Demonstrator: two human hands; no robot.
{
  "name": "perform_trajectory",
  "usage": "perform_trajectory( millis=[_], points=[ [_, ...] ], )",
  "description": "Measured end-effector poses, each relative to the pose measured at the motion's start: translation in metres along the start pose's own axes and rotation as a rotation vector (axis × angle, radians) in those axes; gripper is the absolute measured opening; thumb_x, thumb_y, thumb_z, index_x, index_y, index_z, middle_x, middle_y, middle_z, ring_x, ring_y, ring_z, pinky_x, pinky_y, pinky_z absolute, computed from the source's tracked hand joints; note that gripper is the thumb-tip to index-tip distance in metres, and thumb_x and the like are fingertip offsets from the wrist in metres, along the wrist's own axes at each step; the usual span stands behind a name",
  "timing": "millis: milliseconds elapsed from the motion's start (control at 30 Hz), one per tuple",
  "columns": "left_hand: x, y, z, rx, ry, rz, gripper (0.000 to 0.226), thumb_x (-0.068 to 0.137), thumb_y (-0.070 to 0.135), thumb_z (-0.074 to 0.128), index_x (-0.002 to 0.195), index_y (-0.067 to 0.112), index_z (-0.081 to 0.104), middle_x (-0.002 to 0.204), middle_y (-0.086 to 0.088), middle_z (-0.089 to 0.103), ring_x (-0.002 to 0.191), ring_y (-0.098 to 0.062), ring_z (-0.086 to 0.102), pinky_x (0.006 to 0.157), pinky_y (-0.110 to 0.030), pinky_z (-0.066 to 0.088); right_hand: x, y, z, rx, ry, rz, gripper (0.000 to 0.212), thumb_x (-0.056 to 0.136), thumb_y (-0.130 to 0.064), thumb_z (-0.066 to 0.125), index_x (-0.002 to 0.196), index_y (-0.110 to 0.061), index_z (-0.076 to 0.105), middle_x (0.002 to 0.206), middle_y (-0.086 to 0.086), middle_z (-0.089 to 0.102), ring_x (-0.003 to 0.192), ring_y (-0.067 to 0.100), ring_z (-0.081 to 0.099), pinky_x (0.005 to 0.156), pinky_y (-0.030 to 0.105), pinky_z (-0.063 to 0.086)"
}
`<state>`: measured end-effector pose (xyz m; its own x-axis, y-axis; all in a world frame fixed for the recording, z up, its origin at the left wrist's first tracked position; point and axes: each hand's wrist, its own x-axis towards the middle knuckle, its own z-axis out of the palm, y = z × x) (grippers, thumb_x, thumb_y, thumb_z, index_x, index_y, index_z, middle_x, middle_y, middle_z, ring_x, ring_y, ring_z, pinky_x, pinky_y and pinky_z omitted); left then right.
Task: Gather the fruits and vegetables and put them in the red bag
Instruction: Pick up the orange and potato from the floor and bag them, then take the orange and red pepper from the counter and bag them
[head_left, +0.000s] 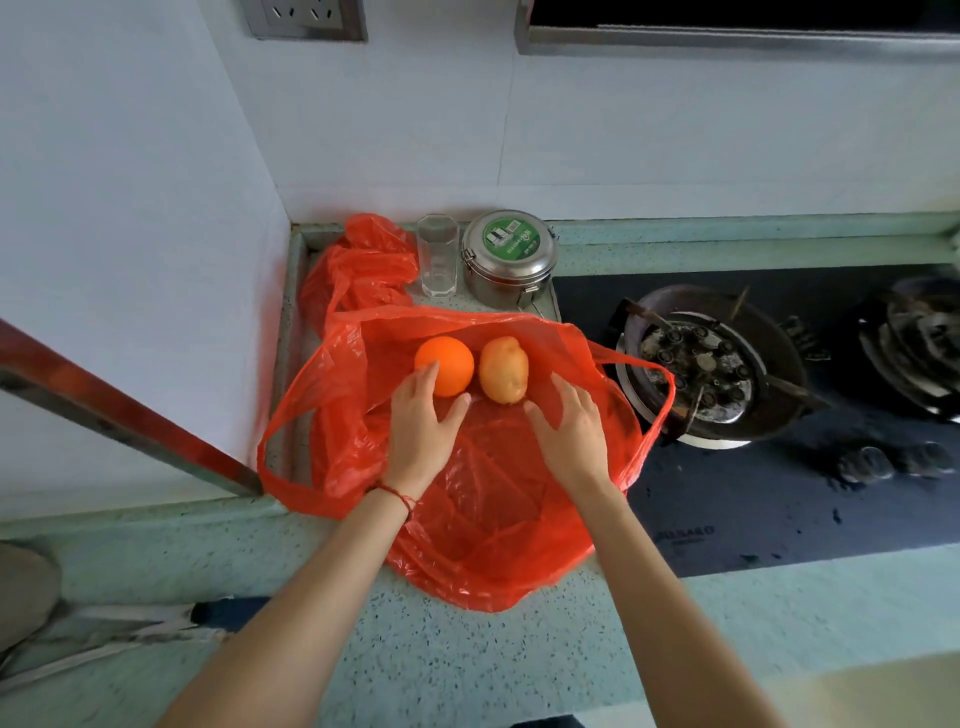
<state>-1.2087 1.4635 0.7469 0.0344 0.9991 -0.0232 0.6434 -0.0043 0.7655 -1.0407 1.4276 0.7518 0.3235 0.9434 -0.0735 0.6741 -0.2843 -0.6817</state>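
Countertop (467, 665) (speckled green) beside gas stove (717, 374)

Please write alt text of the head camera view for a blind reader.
Two open hands, left hand and right hand, reach for an orange and a potato lying on a red bag spread on a kitchen counter, beside a gas stove.

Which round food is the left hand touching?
The orange. The left hand rests its fingers on it; the potato beside it lies untouched.
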Motion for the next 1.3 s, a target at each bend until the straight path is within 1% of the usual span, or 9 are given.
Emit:
perform_trajectory(
  millis=[167,233,367,600,700,933,1133,1233,1300],
  points=[
    [-0.022,0.009,0.013,0.221,-0.106,0.227,0.06,0.084,0.044,0.047,0.127,0.002,0.051,0.128,-0.026,0.053,0.12,-0.044,0.047,0.101,-0.052,0.04,-0.03,0.023,-0.022,-0.307,0.057,-0.121,0.055,0.092,-0.04,0.048,0.14,-0.014,0.035,0.146,0.01,0.037,0.134,0.028,0.032,0.105,0.042,0.034],
    [-0.03,0.013,0.02,0.302,-0.166,0.307,0.061,0.082,0.046,0.042,0.124,0.003,0.053,0.125,-0.024,0.055,0.118,-0.044,0.049,0.1,-0.051,0.041,-0.045,0.035,-0.032,-0.394,0.071,-0.105,0.054,0.093,-0.039,0.047,0.139,-0.012,0.036,0.146,0.013,0.038,0.135,0.03,0.032,0.105,0.045,0.033],
    [-0.053,0.03,0.035,0.423,-0.256,0.469,0.062,0.083,0.047,0.039,0.126,0.004,0.052,0.126,-0.022,0.056,0.12,-0.042,0.048,0.1,-0.054,0.041,-0.078,0.066,-0.054,-0.469,0.154,-0.059,0.053,0.087,-0.036,0.059,0.129,-0.005,0.049,0.133,0.021,0.052,0.124,0.037,0.048,0.093,0.052,0.046],
    [-0.092,0.071,0.07,0.547,-0.387,0.661,0.063,0.082,0.049,0.036,0.127,0.007,0.051,0.129,-0.02,0.055,0.121,-0.041,0.049,0.097,-0.055,0.041,-0.144,0.119,-0.1,-0.531,0.325,0.108,0.055,0.082,-0.036,0.066,0.126,-0.005,0.053,0.132,0.019,0.054,0.123,0.035,0.05,0.095,0.047,0.045],
    [-0.112,0.091,0.09,0.564,-0.43,0.743,0.061,0.081,0.047,0.042,0.123,0.005,0.055,0.124,-0.022,0.058,0.116,-0.041,0.053,0.093,-0.053,0.044,-0.178,0.14,-0.122,-0.517,0.359,0.197,0.056,0.085,-0.038,0.061,0.13,-0.007,0.049,0.137,0.019,0.049,0.127,0.035,0.046,0.098,0.047,0.042],
    [-0.177,0.145,0.139,0.528,-0.541,0.907,0.058,0.075,0.038,0.057,0.121,0.002,0.056,0.124,-0.025,0.057,0.116,-0.045,0.052,0.091,-0.057,0.043,-0.267,0.188,-0.168,-0.526,0.525,0.358,0.054,0.079,-0.037,0.066,0.12,-0.004,0.056,0.123,0.022,0.059,0.114,0.038,0.056,0.085,0.048,0.05],
    [-0.249,0.184,0.182,0.469,-0.618,1.074,0.067,0.081,0.05,0.038,0.127,0.004,0.052,0.132,-0.025,0.051,0.123,-0.043,0.046,0.1,-0.053,0.037,-0.348,0.223,-0.19,-0.52,0.664,0.53,0.053,0.079,-0.042,0.056,0.115,-0.004,0.06,0.12,0.022,0.061,0.111,0.037,0.059,0.082,0.046,0.051],
    [-0.288,0.2,0.201,0.462,-0.689,1.16,0.079,0.079,0.058,0.02,0.138,0.009,0.039,0.144,-0.02,0.038,0.136,-0.037,0.029,0.111,-0.047,0.023,-0.392,0.24,-0.197,-0.552,0.715,0.625,0.055,0.082,-0.047,0.043,0.113,-0.005,0.06,0.118,0.02,0.063,0.109,0.035,0.06,0.081,0.043,0.052],
    [-0.314,0.208,0.214,0.454,-0.732,1.215,0.081,0.079,0.06,0.018,0.141,0.01,0.033,0.148,-0.018,0.032,0.14,-0.034,0.023,0.113,-0.044,0.018,-0.42,0.25,-0.201,-0.543,0.749,0.693,0.054,0.081,-0.046,0.048,0.112,-0.005,0.061,0.117,0.021,0.063,0.108,0.035,0.061,0.08,0.044,0.053]
  ],
)
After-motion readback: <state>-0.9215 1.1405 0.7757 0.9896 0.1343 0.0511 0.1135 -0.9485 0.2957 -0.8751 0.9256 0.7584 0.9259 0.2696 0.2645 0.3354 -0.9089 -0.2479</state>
